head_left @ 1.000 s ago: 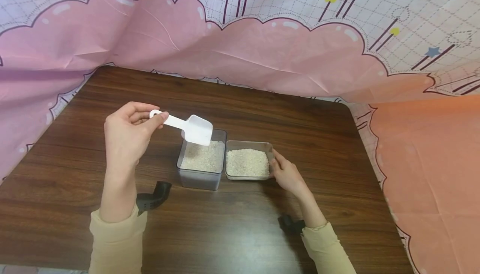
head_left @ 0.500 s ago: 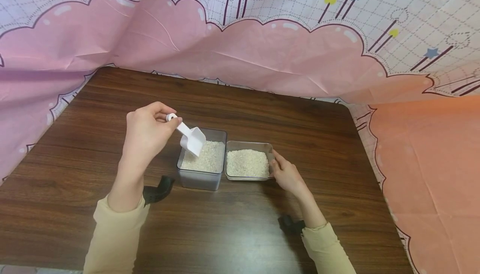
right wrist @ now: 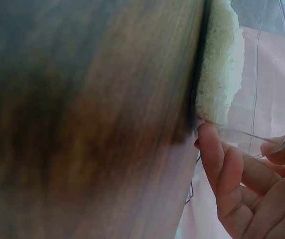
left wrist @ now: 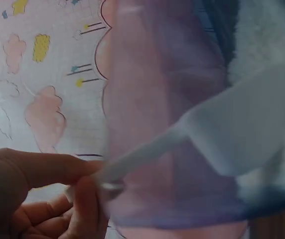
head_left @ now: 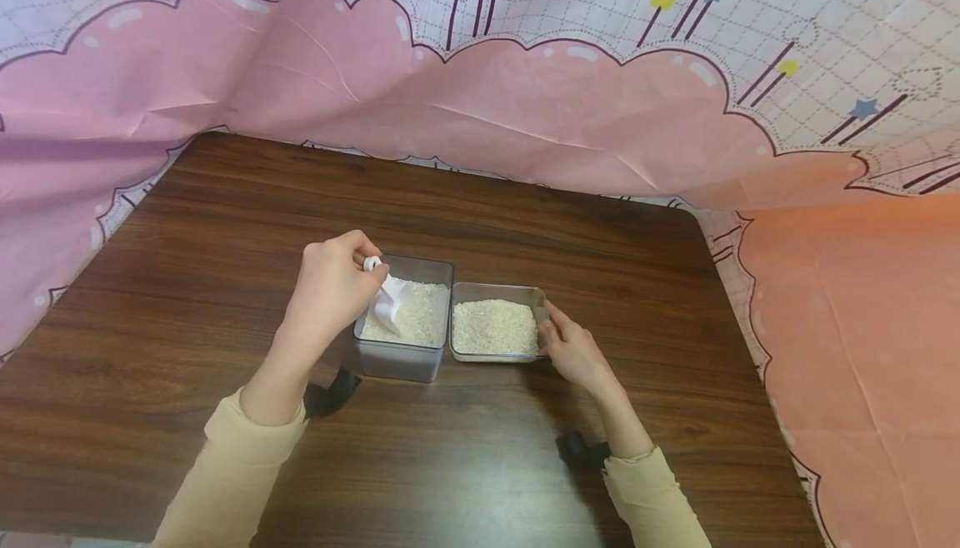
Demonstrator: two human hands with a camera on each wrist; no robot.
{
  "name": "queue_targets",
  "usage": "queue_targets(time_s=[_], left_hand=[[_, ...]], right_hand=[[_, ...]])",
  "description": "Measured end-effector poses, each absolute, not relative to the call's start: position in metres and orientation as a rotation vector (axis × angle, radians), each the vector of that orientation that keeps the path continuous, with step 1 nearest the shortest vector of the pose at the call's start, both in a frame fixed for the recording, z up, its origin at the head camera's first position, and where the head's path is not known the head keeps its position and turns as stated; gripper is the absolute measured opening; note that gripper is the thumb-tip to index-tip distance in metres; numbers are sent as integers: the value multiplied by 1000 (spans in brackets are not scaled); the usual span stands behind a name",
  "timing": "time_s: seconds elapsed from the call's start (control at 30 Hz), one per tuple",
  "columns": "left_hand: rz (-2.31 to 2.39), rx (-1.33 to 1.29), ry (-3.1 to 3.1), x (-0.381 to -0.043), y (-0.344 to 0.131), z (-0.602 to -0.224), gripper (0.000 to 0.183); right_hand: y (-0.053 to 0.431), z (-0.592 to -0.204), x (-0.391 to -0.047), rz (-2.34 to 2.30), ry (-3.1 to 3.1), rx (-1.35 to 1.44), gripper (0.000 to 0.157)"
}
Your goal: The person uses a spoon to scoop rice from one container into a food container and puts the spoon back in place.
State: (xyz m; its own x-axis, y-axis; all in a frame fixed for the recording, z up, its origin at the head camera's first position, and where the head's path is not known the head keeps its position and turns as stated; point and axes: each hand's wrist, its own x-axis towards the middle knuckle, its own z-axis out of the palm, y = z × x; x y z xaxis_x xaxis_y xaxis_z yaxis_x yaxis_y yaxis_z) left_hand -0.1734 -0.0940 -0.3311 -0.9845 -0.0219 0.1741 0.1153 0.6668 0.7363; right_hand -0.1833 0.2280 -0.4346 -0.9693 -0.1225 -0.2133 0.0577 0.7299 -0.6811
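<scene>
My left hand (head_left: 330,290) pinches the handle end of a white plastic scoop (head_left: 390,302). The scoop's bowl tilts down into a tall bluish see-through container (head_left: 399,362), right at the white rice (head_left: 423,315) inside. In the left wrist view the scoop (left wrist: 237,124) appears large and slightly blurred, with thumb and finger on its handle. Beside the tall container stands a lower clear container (head_left: 495,357), also holding rice (head_left: 495,325). My right hand (head_left: 577,352) grips its right end. The right wrist view has fingertips (right wrist: 210,144) at the lower corner of its wall and the thumb at the rim.
Both containers stand side by side on a dark brown wooden table (head_left: 450,465). Black wrist mounts (head_left: 333,391) sit at both wrists, near the tabletop. A pink and white patterned cloth (head_left: 525,107) hangs behind the table and along its sides.
My left hand has moved right and down, bringing the scoop from above the tall container into it, bowl tipped downward. The right hand and both containers have stayed in place.
</scene>
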Motion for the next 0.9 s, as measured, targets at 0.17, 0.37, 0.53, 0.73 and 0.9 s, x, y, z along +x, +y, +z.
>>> queue_targets(time_s=[0.17, 0.37, 0.53, 0.73, 0.9], left_hand=[[-1286, -50, -2750, -179, -101, -341, 13], [-1389, -28, -2745, -184, -105, -352, 14], [-1465, 11, -2710, -183, -107, -357, 16], [-1494, 75, -2681, -183, -108, -360, 17], [-1531, 149, -2623, -179, -110, -362, 18]], right_hand=[[227, -434, -183, -1079, 2693, -43, 49], [227, -434, -183, -1079, 2700, -44, 49], [228, -434, -182, -1092, 2680, -43, 49], [227, -433, -181, -1093, 2675, -43, 49], [228, -433, -182, -1087, 2681, -42, 49]])
